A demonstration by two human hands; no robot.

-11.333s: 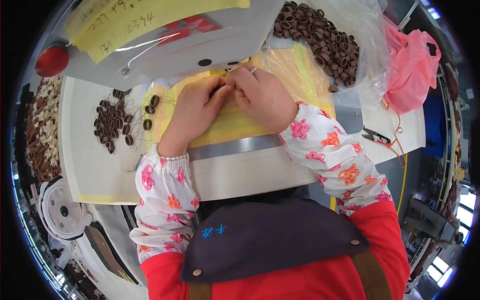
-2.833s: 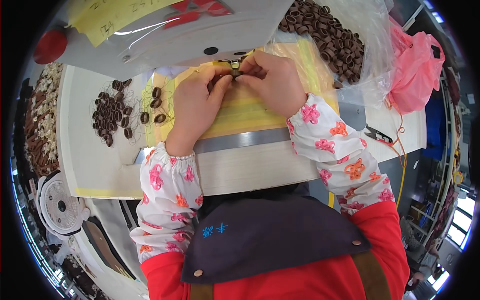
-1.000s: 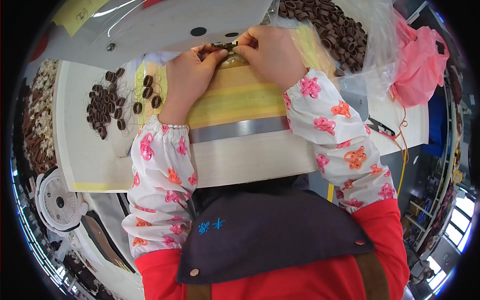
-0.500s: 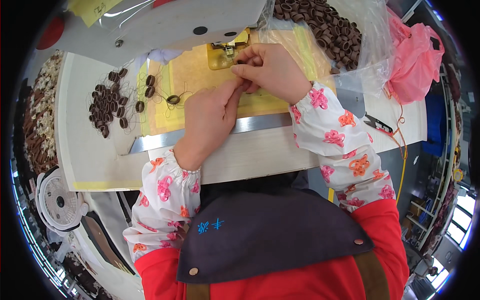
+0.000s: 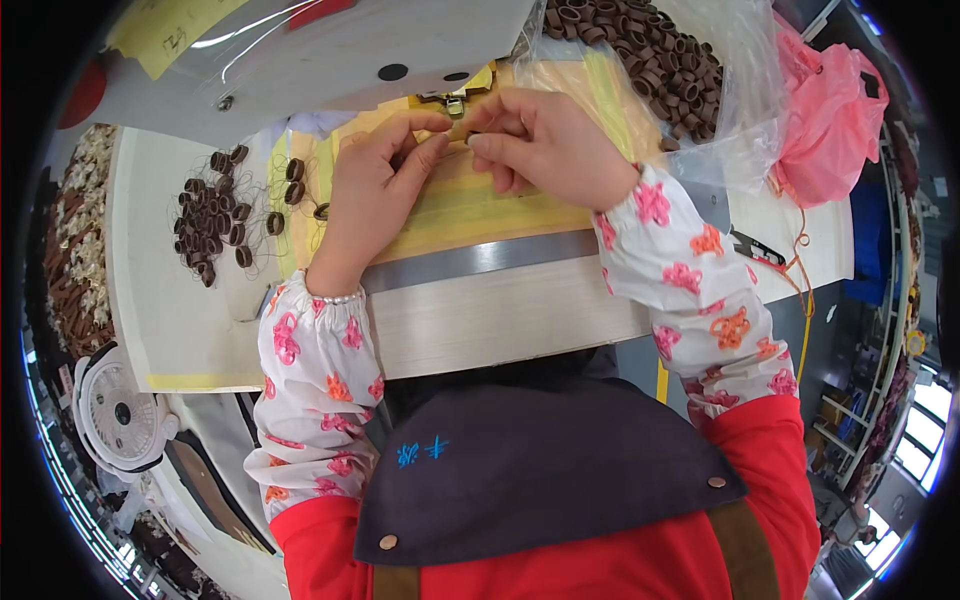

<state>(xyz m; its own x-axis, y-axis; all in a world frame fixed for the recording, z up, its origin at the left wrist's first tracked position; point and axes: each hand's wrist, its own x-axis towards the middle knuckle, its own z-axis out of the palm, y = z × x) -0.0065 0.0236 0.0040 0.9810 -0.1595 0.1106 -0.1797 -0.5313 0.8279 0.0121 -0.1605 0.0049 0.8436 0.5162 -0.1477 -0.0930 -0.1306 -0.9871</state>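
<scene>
My right hand is closed in a pinch just in front of the sewing machine's presser foot. A small dark brown loop shows at its fingertips, mostly covered by them. My left hand faces it a short way to the left, thumb and forefinger curled toward each other; what they hold, if anything, is too fine to make out. Left of that hand lies a pile of brown loops with loose threads. A few more loops are strung out between pile and hand.
The grey machine body overhangs the far side. At the back right, a clear plastic bag holds many brown loops, beside a pink bag. Black thread snips lie on the right. A white fan stands left of the table.
My hands have moved apart: the left has shifted left and away from me, off the right hand. The right has shifted slightly right, still pinching the dark loop.
</scene>
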